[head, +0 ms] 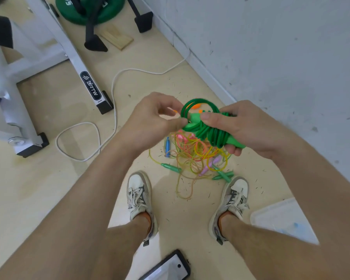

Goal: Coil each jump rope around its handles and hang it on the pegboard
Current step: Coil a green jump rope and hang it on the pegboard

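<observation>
One "WRTW" label (pixel 91 87) beyond green rope (pixel 214 134)

One head-worn wide-angle cam, looking fwd and steeply down from standing height. Left hand (pixel 148 120) and right hand (pixel 249 128) w/ green jump rope (pixel 214 136) sit close, mid-frame. Shoes (pixel 138 190) and floor (pixel 180 215) lie farther below, wall (pixel 271 37) at upper right.

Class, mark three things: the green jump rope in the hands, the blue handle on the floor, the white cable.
green jump rope (pixel 214 136), head view, coiled wraps
blue handle (pixel 167 146), head view, middle of shaft
white cable (pixel 112 89), head view, upright stretch
</observation>
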Action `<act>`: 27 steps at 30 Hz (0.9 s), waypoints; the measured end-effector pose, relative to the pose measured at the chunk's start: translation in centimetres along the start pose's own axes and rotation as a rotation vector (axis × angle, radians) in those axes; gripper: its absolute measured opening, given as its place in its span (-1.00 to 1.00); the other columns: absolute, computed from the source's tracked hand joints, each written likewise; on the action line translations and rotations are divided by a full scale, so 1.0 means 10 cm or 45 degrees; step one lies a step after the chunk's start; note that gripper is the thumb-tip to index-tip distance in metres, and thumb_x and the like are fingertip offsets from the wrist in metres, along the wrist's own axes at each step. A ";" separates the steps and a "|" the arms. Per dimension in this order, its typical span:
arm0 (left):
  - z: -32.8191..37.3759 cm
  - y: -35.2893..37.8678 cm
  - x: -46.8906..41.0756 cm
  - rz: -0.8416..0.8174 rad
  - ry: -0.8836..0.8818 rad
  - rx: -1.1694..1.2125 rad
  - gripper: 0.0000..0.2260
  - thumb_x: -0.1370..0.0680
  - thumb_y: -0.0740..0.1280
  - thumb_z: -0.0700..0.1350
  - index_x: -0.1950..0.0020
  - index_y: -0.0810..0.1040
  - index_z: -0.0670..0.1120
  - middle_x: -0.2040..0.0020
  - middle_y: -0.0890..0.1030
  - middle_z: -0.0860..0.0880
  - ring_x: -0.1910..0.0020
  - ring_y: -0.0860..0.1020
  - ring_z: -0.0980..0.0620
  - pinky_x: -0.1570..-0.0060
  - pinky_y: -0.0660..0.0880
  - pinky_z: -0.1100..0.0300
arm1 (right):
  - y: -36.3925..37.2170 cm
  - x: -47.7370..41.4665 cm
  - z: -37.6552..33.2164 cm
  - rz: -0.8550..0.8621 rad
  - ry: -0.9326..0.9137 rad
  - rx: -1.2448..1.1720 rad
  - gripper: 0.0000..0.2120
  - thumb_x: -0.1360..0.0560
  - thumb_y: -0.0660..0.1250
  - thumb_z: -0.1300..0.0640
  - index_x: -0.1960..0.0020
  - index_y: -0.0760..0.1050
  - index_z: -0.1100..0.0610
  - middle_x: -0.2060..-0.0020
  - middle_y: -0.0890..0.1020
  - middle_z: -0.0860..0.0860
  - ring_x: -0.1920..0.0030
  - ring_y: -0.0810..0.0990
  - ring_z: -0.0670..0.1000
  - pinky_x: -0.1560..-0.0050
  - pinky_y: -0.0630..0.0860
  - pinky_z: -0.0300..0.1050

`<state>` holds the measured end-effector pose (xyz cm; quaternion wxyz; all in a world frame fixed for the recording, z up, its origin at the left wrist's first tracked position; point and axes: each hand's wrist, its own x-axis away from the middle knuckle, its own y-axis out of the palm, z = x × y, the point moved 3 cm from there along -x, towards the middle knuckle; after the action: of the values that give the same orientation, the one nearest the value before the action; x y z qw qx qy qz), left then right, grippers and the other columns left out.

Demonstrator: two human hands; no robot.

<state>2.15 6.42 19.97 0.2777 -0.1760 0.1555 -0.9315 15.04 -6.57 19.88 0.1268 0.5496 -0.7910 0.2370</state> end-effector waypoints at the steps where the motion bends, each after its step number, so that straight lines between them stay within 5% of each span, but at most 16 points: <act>1: 0.00 -0.02 0.01 -0.068 -0.062 0.291 -0.87 -0.42 0.46 -0.28 0.11 0.57 -0.11 0.04 0.64 -0.15 0.10 0.63 0.00 -0.07 0.54 0.13 | -0.01 0.00 -0.01 -0.040 -0.010 -0.107 -0.64 -0.45 0.36 -0.16 0.18 0.62 0.16 0.46 0.61 0.06 0.58 0.42 0.04 0.57 0.33 -0.20; 3: -0.02 -0.01 0.01 -0.208 -0.148 0.866 -0.84 -0.43 0.39 -0.26 0.06 0.47 -0.13 0.12 0.66 -0.16 0.18 0.65 -0.07 0.02 0.61 0.08 | -0.01 0.01 -0.02 -0.133 -0.013 -0.300 -0.60 -0.40 0.32 -0.19 0.19 0.64 0.15 0.41 0.61 0.13 0.60 0.38 0.02 0.58 0.29 -0.23; 5: -0.03 0.03 0.01 -0.224 -0.148 1.028 -0.84 -0.42 0.35 -0.24 0.05 0.43 -0.11 0.19 0.68 -0.14 0.27 0.66 -0.05 0.20 0.62 0.18 | -0.01 0.01 -0.02 -0.205 -0.011 -0.404 -0.61 -0.39 0.31 -0.19 0.20 0.66 0.14 0.39 0.59 0.17 0.61 0.35 0.01 0.60 0.26 -0.26; 10: -0.03 0.08 -0.01 -0.259 -0.056 1.049 -0.64 -0.20 0.61 -0.13 0.07 0.62 -0.09 0.16 0.70 -0.08 0.20 0.67 0.02 0.23 0.57 0.29 | -0.01 -0.01 0.01 -0.235 -0.002 -0.628 -0.56 -0.39 0.32 -0.20 0.11 0.62 0.20 0.39 0.58 0.21 0.65 0.35 0.00 0.61 0.22 -0.31; 15: -0.03 0.00 0.00 -0.125 0.092 0.627 -0.82 -0.28 0.52 -0.31 0.30 0.63 -0.06 0.36 0.64 0.00 0.28 0.61 -0.01 0.24 0.52 0.28 | 0.01 -0.03 0.02 -0.283 -0.039 -0.788 -0.49 -0.31 0.48 -0.26 0.08 0.61 0.19 0.38 0.57 0.22 0.66 0.35 -0.03 0.62 0.22 -0.35; 20: -0.06 -0.09 0.00 -0.112 -0.009 0.537 -0.83 -0.32 0.38 -0.33 0.35 0.55 -0.06 0.35 0.47 -0.32 0.36 0.60 -0.02 0.26 0.50 0.25 | 0.09 -0.05 0.01 -0.240 -0.095 -0.868 -0.40 -0.13 0.52 -0.35 0.11 0.64 0.14 0.40 0.60 0.18 0.67 0.35 -0.04 0.63 0.21 -0.38; 24: -0.08 0.01 0.01 -0.117 -0.242 0.716 -0.71 -0.39 0.33 -0.45 0.35 0.51 -0.06 0.30 0.39 -0.17 0.43 0.58 -0.05 0.26 0.55 0.18 | 0.10 -0.07 0.00 -0.020 -0.104 -0.849 -0.39 -0.22 0.50 -0.30 0.07 0.60 0.22 0.38 0.57 0.22 0.66 0.34 -0.02 0.63 0.19 -0.36; 27: -0.11 0.01 -0.02 0.088 -0.346 0.668 -0.69 -0.44 0.26 -0.49 0.28 0.49 -0.08 0.30 0.44 -0.17 0.47 0.57 -0.01 0.20 0.58 0.09 | 0.14 0.02 -0.06 0.085 -0.183 -0.656 -0.47 -0.34 0.45 -0.17 0.06 0.59 0.32 0.33 0.54 0.32 0.62 0.35 0.03 0.60 0.21 -0.31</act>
<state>1.89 6.67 18.94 0.3636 -0.2158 -0.1231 -0.8978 13.62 -5.98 20.18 0.1980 0.4883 -0.8499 -0.0079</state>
